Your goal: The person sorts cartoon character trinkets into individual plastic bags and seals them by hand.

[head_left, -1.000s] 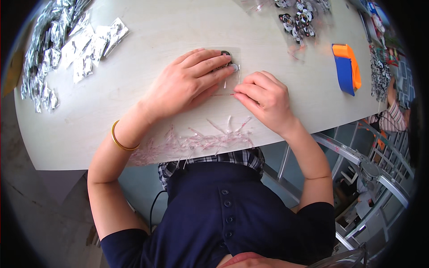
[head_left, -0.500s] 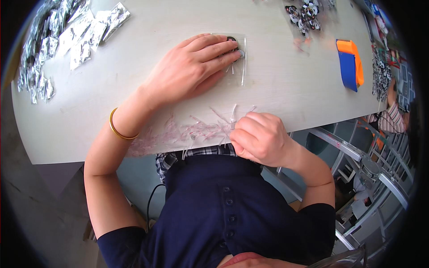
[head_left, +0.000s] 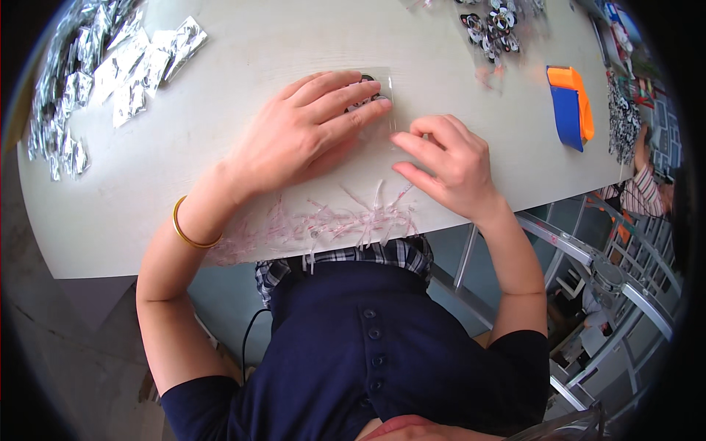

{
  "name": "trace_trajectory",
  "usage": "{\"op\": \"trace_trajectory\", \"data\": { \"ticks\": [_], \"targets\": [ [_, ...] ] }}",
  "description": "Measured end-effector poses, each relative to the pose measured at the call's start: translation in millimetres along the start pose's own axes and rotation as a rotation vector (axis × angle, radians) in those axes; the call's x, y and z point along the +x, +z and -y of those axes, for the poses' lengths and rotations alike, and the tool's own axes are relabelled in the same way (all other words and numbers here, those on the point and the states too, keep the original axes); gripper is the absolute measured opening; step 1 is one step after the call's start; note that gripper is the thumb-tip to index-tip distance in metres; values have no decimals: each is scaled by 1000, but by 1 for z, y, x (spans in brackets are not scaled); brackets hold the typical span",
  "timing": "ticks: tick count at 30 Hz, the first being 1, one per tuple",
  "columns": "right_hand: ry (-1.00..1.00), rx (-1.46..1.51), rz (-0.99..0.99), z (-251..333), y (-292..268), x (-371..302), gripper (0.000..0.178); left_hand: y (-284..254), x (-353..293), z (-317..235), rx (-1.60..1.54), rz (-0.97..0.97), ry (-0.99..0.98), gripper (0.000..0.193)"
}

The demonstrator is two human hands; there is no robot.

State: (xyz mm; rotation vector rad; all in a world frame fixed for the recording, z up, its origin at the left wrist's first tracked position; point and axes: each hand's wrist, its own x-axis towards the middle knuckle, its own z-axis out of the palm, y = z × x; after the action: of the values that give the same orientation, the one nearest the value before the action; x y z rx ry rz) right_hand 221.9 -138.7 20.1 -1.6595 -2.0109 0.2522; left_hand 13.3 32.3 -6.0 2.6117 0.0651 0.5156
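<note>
My left hand (head_left: pixel 312 128) lies flat on a small clear plastic bag (head_left: pixel 384 82), fingers stretched out, pressing it to the table. Under and between those fingers a small dark, round-edged item (head_left: pixel 366 78) shows in part; the rest is hidden. My right hand (head_left: pixel 452 165) hovers at the bag's lower right edge, its thumb apart from the bent fingers, and I see nothing held in it. Along the table's near edge, below both hands, lies a loose heap of thin clear and pinkish plastic strips (head_left: pixel 323 220).
Silver foil packets (head_left: pixel 151 62) are piled at the far left of the white table (head_left: pixel 257 44). Small black-and-white items (head_left: pixel 494 29) in clear plastic sit at the far right. A blue and orange tape dispenser (head_left: pixel 568 110) stands on the right. Beyond it are metal frames (head_left: pixel 607 272) and another person's striped sleeve (head_left: pixel 641 192).
My right hand has risen from the strip heap to the bag's edge, and its closed fingers have parted. My left hand stays on the bag.
</note>
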Motion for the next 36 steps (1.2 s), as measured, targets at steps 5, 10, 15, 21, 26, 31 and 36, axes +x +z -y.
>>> {"op": "trace_trajectory", "data": {
  "ticks": [5,10,15,21,26,31,36],
  "targets": [
    [-157,-88,0,-11,15,-4,26,-10,-20,-16,44,78,4,63],
    [-108,-29,-30,-12,21,3,17,0,-22,-18,137,-32,55,44],
    [-8,204,-14,-16,11,6,23,3,-22,-12,167,-64,83,31],
    [-10,151,-134,-14,19,1,30,4,-9,-19,14,-233,-83,29],
    [-25,118,-210,-15,16,4,32,1,-9,-24,58,-300,2,31],
    [-9,114,-178,-17,21,3,30,5,-15,-16,81,-213,-92,34],
    [118,276,-227,-11,15,5,29,-7,-8,-20,65,-226,-96,31]
  ]
}}
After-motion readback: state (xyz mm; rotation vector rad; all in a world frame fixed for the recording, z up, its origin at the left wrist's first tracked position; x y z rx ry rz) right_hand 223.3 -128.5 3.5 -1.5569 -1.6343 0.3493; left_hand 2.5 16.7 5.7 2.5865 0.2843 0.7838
